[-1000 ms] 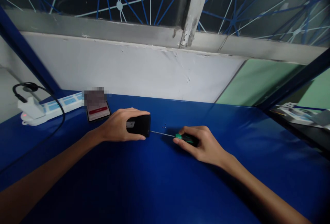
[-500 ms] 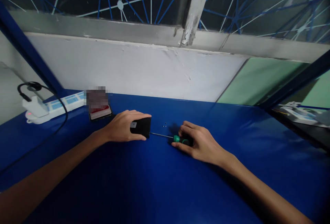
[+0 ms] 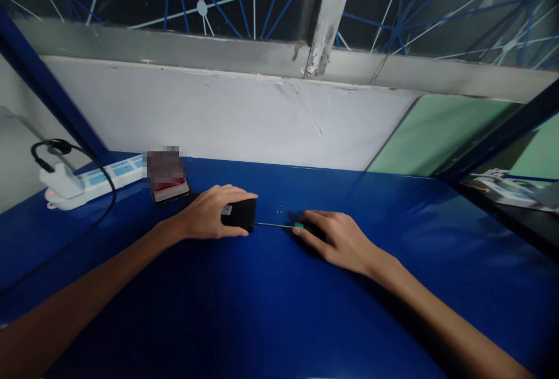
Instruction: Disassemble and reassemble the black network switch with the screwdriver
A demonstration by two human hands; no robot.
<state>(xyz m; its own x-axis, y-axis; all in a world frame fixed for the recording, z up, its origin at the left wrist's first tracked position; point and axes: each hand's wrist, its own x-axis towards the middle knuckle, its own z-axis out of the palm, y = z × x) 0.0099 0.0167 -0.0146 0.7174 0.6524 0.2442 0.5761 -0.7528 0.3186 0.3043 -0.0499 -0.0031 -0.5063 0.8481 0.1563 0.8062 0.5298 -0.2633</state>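
Observation:
A small black box-shaped device [image 3: 240, 215] with a pale label lies on the blue table, and my left hand [image 3: 209, 213] is closed around it from the left, thumb along its near side and fingers along the far side. My right hand [image 3: 338, 236] is wrapped round the green and black handle of a screwdriver [image 3: 274, 225]. The thin metal shaft points left, its tip at the device's right end near the lower corner. Several tiny shiny pieces [image 3: 279, 211], maybe screws, rest on the table just beyond the shaft.
A white and blue power strip [image 3: 94, 184] with a plugged-in adapter and black cable [image 3: 112, 192] occupies the left back. Beside it sits a phone-like device [image 3: 171, 191], partly pixelated. A white wall [image 3: 244, 117] rises behind the blue table [image 3: 271, 309].
My right hand has shifted its grip on the screwdriver, with fingers further forward over the green part of the handle. The handle end has risen slightly in view. My left hand stays on the device.

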